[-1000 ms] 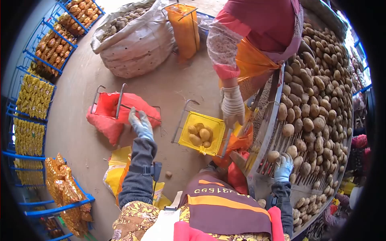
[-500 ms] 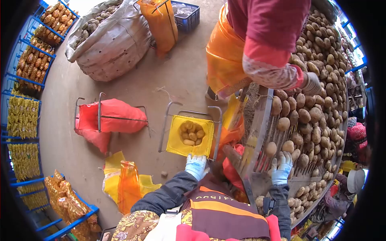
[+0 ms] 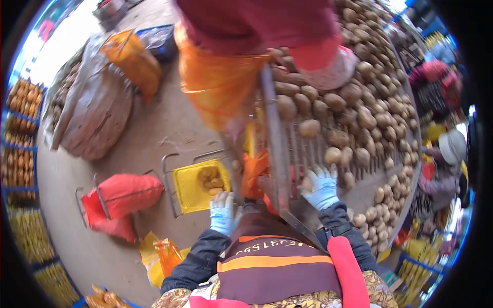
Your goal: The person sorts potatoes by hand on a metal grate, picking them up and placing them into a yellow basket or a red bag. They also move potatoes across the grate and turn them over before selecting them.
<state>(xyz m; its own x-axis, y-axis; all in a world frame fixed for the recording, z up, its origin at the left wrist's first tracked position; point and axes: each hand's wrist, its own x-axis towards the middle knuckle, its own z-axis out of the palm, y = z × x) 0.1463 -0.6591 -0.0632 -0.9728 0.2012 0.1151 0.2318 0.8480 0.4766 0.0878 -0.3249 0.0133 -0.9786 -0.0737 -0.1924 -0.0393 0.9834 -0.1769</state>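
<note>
My left hand (image 3: 223,214), in a pale blue glove, is at the near right edge of a yellow mesh bag (image 3: 190,192), its fingers stretched out and thumb apart. That bag is spread over a metal frame (image 3: 169,187), and a few potatoes (image 3: 209,179) show in its mouth. My right hand (image 3: 321,189), gloved too, rests over the slatted sorting table (image 3: 303,149) with its fingers spread. Something brownish shows beside its thumb, too blurred to name. Loose potatoes (image 3: 346,156) lie just beyond its fingertips.
Across from me a person in a dark red top (image 3: 257,25) reaches over the potato pile. A metal rail (image 3: 275,138) edges the table. On the left are a red mesh bag (image 3: 128,192) on a frame, a big whitish sack (image 3: 95,115), and racks of filled bags (image 3: 20,159).
My view has turned to the right, so the scene sits further left. My right hand has moved nearer the table's rail. My left hand stays by the yellow bag.
</note>
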